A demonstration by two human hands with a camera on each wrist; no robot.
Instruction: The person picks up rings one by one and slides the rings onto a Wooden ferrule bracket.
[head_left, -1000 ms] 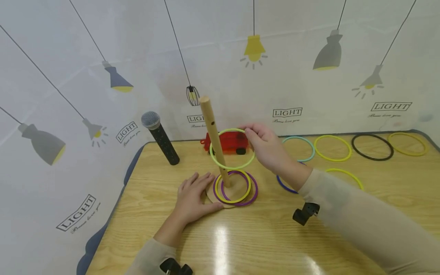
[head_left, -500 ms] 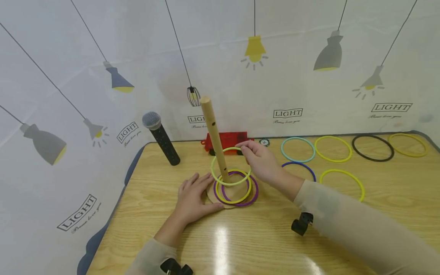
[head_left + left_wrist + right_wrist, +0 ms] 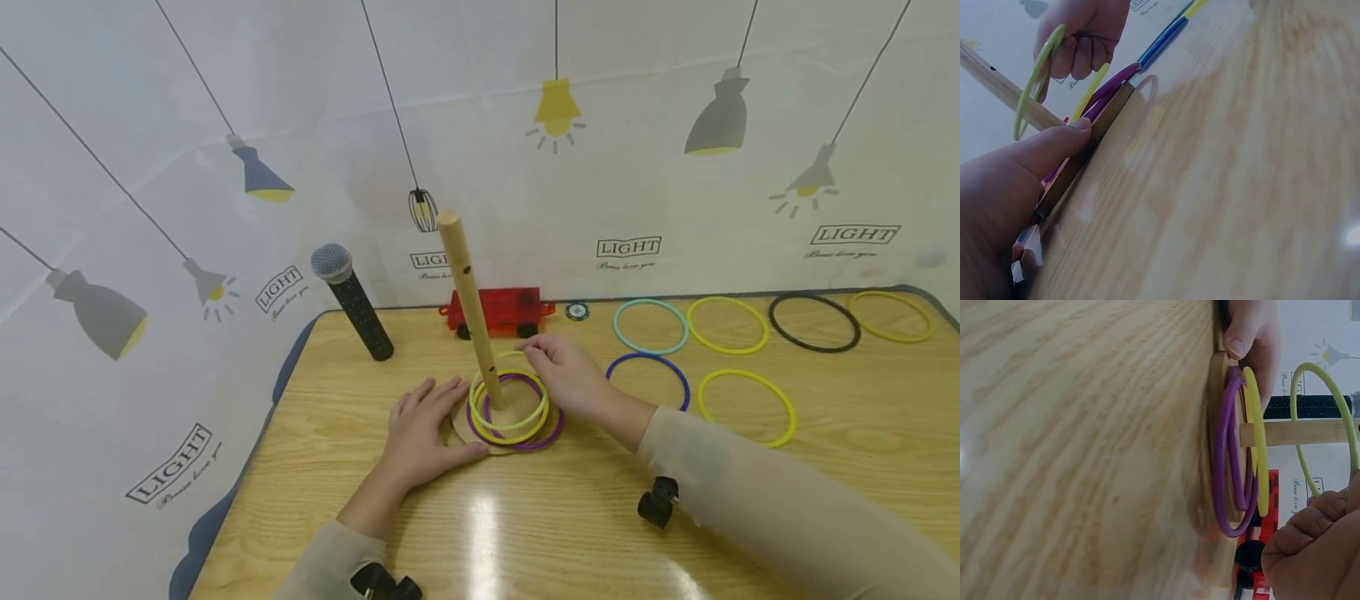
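The right hand point(image 3: 566, 375) pinches the light green ring point(image 3: 508, 428) between the thumb and the fingers, and it grips this ring at its far right edge, as seen from the head view. The ring is therefore directly at the fingertips, and most of it extends away from the hand, to the left. It passes around the wooden post point(image 3: 467, 292), near the lower part, and both wrist views show a gap between it and the yellow ring point(image 3: 1261, 444) below, so it is held in the air. The yellow ring also encircles the post and lies upon two purple rings point(image 3: 1218, 465), which rest over the round wooden base point(image 3: 517, 404). The left hand point(image 3: 427, 433) is spread at the left side of this base, with its thumb touching the near edge and the other fingers rather straight; it is near the light green ring, but does not touch it. Behind the post, on the tabletop point(image 3: 600, 517), there is a red toy car point(image 3: 501, 310), and to the left of it a microphone point(image 3: 360, 312) stands upright. Six more rings point(image 3: 815, 350) lie flat on the right side, in turquoise, blue, black and several yellows
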